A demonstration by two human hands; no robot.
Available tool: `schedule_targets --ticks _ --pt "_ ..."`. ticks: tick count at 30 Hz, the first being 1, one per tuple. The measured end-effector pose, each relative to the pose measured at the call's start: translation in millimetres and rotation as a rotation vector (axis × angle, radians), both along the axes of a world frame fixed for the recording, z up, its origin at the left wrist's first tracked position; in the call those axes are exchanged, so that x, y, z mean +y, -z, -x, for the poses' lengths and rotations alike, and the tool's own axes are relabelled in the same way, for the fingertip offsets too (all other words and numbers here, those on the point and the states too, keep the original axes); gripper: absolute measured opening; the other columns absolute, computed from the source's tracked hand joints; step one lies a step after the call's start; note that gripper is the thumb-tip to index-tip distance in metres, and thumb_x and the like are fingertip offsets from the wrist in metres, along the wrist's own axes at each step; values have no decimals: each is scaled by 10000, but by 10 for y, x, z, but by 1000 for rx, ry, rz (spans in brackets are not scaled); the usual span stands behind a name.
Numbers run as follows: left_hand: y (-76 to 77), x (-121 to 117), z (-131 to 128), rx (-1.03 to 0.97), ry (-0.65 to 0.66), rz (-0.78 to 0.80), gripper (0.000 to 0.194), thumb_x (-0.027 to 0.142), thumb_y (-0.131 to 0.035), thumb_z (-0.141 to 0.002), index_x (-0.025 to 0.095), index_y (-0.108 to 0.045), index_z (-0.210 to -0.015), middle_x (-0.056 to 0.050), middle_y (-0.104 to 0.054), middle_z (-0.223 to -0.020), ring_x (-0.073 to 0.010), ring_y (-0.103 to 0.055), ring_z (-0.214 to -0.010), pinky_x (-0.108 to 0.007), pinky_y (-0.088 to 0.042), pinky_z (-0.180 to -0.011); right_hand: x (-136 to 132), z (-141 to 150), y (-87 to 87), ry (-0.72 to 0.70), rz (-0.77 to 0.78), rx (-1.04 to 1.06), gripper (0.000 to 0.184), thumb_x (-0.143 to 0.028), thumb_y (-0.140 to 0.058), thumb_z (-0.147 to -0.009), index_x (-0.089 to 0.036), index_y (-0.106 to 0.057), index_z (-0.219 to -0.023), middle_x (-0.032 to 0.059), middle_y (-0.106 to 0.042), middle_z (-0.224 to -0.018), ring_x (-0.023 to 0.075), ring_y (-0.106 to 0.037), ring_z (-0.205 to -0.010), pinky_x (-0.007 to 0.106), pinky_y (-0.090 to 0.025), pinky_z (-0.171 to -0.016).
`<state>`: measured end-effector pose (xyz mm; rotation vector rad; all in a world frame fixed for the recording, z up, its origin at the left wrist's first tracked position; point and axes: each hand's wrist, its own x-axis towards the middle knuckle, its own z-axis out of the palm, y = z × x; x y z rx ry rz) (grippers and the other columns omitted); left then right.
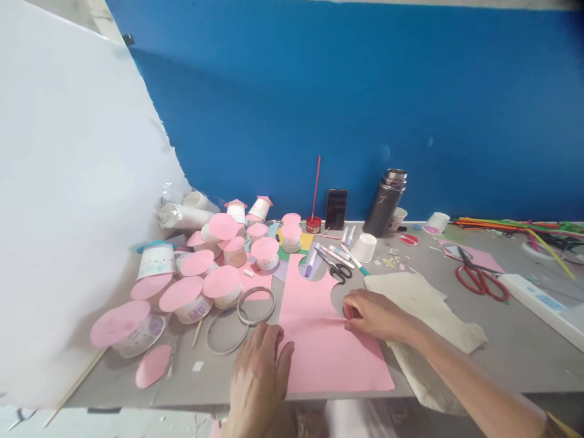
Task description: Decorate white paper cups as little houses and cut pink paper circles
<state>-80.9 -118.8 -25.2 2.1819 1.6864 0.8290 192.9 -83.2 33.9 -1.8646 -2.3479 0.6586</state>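
A pink sheet of paper lies in front of me, with rounded bites cut from its far edge and a faint crease across it. My left hand rests at the sheet's left edge, thumb apart from the fingers. On the right edge, beside a cut-out curve, my right hand has its fingers curled together in a pinch on the paper. Two metal rings overlap just beyond my left hand. Small black scissors and several markers lie past the sheet's far edge.
At left stand several paper cups topped with pink discs. A beige cloth lies under my right forearm. Farther back are a white cup, a dark flask and a phone. Red-handled scissors lie at right.
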Motion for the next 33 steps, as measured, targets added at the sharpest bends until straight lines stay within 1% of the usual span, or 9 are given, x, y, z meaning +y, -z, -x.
schedule_targets --ticks 4,7,9,12,15,19,22,26,33 --pt "-58 -25 35 -390 -115 122 374 470 -560 -900 225 -638 -1173 -96 -680 -1173 -255 -685 -1041 -397 -559 -875 -201 -9 -189 25 -35 74 61 -246 -670 -822 -221 -625 -788 38 -695 -874 220 -613 -852 305 -393 -721" --pt "-170 -13 61 -674 -188 327 615 630 -571 -867 175 -616 -1279 -128 -716 -1151 -273 -699 -1007 -396 -571 -845 -397 -33 -303 88 -28 167 46 -256 -663 -846 -238 -632 -818 23 -698 -894 197 -618 -829 298 -415 -729" --pt "-259 13 76 -871 -121 510 700 712 -579 -837 148 -652 -1245 -112 -749 -990 -263 -711 -891 -373 -572 -784 -518 -39 -334 98 -35 228 54 -265 -655 -872 -240 -636 -828 23 -695 -919 187 -628 -850 287 -435 -749" --pt "-371 51 77 -1126 28 767 570 679 -679 -802 142 -750 -982 -66 -717 -740 -214 -680 -716 -307 -540 -687 -659 -37 -334 85 -65 277 81 -276 -632 -914 -230 -642 -848 26 -688 -935 173 -633 -862 270 -449 -764" --pt "-417 61 46 -1237 160 933 447 537 -821 -727 127 -779 -899 -96 -741 -747 -218 -686 -684 -292 -516 -647 -676 -59 -341 35 -27 300 91 -309 -687 -893 -220 -680 -876 26 -707 -934 174 -639 -860 265 -450 -765" --pt "-402 42 18 -1263 171 883 553 477 -882 -658 158 -776 -1097 -124 -788 -891 -290 -733 -758 -364 -561 -696 -300 -101 -335 108 -2 339 238 -397 -592 -955 -204 -714 -889 25 -735 -822 174 -653 -739 255 -441 -652" --pt "-403 28 78 -1148 58 685 494 479 -860 -703 188 -776 -1094 -84 -793 -874 -275 -734 -744 -329 -565 -649 198 -76 -229 231 -173 -17 205 -334 -574 -965 -198 -727 -980 63 -760 -973 202 -690 -887 262 -442 -736" --pt "-476 20 221 -1108 19 498 422 461 -850 -729 189 -781 -1043 -65 -794 -879 -256 -736 -775 -285 -567 -657 688 -1 28 313 -180 -146 190 -262 -627 -913 -120 -731 -986 187 -741 -1097 296 -690 -1028 302 -435 -780" --pt "-432 113 309 -1371 110 718 431 336 -859 -713 182 -732 -1095 -88 -799 -913 -249 -750 -712 -323 -587 -651 813 -79 248 413 -173 -62 191 -286 -624 -896 -140 -733 -952 183 -749 -1041 306 -690 -973 322 -425 -747"
